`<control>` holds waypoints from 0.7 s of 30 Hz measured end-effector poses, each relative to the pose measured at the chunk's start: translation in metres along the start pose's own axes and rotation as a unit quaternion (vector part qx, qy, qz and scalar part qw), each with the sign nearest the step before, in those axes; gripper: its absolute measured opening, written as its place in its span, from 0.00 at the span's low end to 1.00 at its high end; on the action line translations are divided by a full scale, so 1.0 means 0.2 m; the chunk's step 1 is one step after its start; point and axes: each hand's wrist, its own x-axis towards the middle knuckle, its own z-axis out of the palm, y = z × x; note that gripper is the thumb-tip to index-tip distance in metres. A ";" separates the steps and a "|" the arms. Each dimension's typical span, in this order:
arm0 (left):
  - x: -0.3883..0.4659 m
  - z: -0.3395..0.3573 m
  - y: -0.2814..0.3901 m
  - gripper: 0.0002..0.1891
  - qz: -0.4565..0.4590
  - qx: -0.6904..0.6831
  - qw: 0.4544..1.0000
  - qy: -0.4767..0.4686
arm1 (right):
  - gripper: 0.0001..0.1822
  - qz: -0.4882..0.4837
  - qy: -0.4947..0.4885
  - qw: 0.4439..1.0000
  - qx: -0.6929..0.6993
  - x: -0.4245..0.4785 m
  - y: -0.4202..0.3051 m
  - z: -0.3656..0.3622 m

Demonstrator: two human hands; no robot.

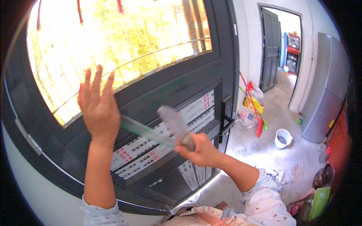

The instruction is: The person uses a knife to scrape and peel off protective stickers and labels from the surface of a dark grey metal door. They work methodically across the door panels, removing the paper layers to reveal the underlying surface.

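My left hand is raised with its fingers apart in front of the lower edge of the door's glass pane. Whether it touches the glass I cannot tell; its thumb is hidden. My right hand grips the handle of a broad, flat-bladed tool, blurred by motion and perhaps a knife. Between the two hands runs a translucent, greenish strip, seemingly plastic film or tape. Behind them is a dark panelled door, its lower panels partly covered by printed white film bearing writing.
A black door handle juts out on the right. Beyond it, a red-handled broom leans by plastic bags. A white bucket stands on the concrete floor near a grey refrigerator. An open doorway lies farther back.
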 end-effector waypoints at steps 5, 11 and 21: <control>-0.01 0.01 -0.03 0.22 0.012 -0.009 1.000 0.005 | 0.14 -0.012 -0.058 0.998 -0.001 -0.06 -0.08 -0.08; -0.02 0.04 -0.02 0.19 0.018 0.027 0.999 0.000 | 0.13 0.078 -0.032 0.996 -0.026 -0.37 0.01 -0.29; -0.01 0.03 0.02 0.23 0.033 0.053 0.998 0.001 | 0.09 0.196 0.014 0.980 -0.015 -0.80 -0.07 -0.68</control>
